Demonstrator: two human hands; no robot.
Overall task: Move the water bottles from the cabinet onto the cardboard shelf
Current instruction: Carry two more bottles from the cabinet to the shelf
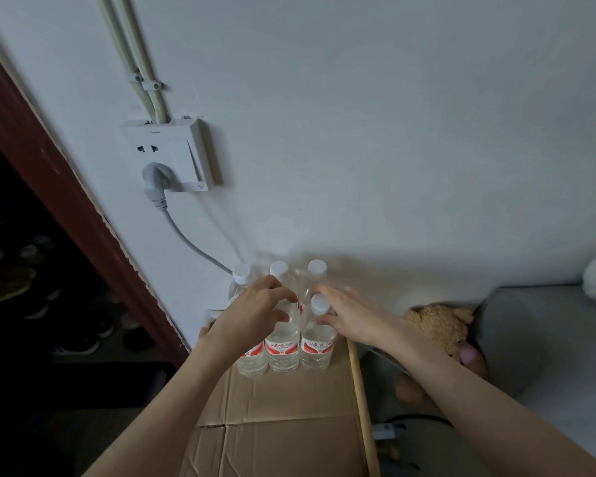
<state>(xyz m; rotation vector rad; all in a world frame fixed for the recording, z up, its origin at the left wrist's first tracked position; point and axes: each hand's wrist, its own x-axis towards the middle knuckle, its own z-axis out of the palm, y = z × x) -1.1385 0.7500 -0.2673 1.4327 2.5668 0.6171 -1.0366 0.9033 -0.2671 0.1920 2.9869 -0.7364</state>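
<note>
Several clear water bottles with white caps and red-and-white labels stand clustered at the far end of the brown cardboard shelf (289,401), close to the wall. My left hand (255,313) curls over the neck of the front middle bottle (283,349), hiding its cap. My right hand (353,320) holds the front right bottle (317,346) at its neck, thumb on the near side and fingers behind the cap. Another bottle (252,361) stands at the front left, partly behind my left wrist. Back-row bottles show mostly their caps (316,268).
A wall socket (172,153) with a grey plug and cable (186,239) hangs above the bottles. A wooden strip (360,401) runs along the shelf's right edge. A brown teddy bear (441,327) lies beside grey upholstery (544,339). Left is a dark opening with shoes (31,287).
</note>
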